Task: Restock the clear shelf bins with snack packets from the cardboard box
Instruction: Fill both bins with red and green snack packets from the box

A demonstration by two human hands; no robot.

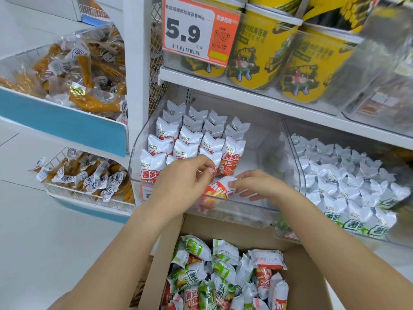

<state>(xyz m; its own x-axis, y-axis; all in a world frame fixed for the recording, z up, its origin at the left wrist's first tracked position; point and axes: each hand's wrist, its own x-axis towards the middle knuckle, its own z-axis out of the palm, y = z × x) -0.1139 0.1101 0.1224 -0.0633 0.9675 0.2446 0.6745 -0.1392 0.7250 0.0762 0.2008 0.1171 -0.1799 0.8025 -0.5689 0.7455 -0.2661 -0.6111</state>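
Observation:
A clear shelf bin [234, 212] holds rows of upright red-and-white snack packets [190, 139] on its left side. My left hand [183, 177] reaches into the bin and pinches the top of a front-row packet. My right hand [257, 184] holds a red-and-white packet [220, 190] lying tilted on the bin floor near the front wall. Below, the open cardboard box [223, 227] is full of mixed green and red packets [223, 274]. A second clear bin [299, 166] to the right is packed with green-and-white packets [348, 186].
Yellow cups [257, 52] and a 5.9 price tag [199, 30] occupy the shelf above. To the left, wire baskets [89, 195] hold sealed brown snack packs. A white upright post [136, 74] separates the two shelving units.

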